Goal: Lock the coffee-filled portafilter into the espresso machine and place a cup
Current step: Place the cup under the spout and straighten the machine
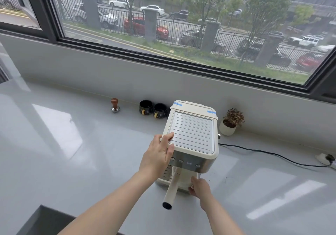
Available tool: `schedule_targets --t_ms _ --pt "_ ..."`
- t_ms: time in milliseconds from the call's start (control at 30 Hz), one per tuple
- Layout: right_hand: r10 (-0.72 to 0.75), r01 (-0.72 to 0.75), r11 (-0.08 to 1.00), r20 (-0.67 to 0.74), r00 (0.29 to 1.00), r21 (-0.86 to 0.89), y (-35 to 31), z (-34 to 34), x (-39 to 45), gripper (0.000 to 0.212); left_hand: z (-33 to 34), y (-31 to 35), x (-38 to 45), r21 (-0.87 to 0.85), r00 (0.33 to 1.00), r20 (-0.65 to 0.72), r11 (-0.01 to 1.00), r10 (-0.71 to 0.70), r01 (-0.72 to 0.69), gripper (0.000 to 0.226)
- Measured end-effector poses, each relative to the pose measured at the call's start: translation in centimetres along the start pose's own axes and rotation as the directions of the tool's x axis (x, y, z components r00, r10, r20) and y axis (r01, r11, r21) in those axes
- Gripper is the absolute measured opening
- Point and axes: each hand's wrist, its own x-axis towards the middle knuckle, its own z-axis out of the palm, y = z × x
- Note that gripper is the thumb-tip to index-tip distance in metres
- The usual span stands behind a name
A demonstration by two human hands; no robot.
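The grey countertop (72, 143) runs wide under the window, and near its right middle stands the cream espresso machine (192, 134), back to the wall, button panel facing the person, so the group head is reachable from the near side. The left hand (158, 154) is clamped over the machine's near-left top corner, thumb on the ribbed warming tray and fingers wrapped down the side; my read is that it braces the light machine so it does not twist or slide while things are handled below. Underneath, the portafilter (171, 187) is already up under the group head, its cream handle jutting toward the person and angled slightly left; whether it is turned fully home I cannot tell, since the housing hides the basket. The right hand (199, 189) is low at the near-right of the drip tray, fingers curled around something pale there; it could be a cup being set under the spout, but the hand hides too much to be sure. Far left, against the wall, two black cups (153, 109) wait side by side, likely spares within reach, with the wooden-handled tamper (115, 105) well apart to their left, parked out of the way. A small potted plant (230, 123) sits right of the machine, and the power cord (272, 154) trails right to a socket.
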Motion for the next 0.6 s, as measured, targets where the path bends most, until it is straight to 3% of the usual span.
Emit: schedule_targets --t_ms 167,433,600 --pt "-0.046 0.042 0.986 -0.021 0.999 -0.158 -0.4 0.5 0.9 0.017 0.1 -0.2 0.1 0.005 1.000 -0.010 1.000 0.008 -0.008 0.047" --pt "-0.128 0.110 0.959 -0.053 0.990 -0.262 -0.4 0.7 1.7 0.022 0.3 -0.5 0.2 0.010 0.999 -0.028 1.000 0.022 -0.021 0.045" --pt "-0.213 0.157 0.927 -0.132 0.968 -0.340 -0.3 0.8 1.8 0.048 0.5 -0.6 0.2 0.007 0.999 -0.037 1.000 0.027 -0.027 0.043"
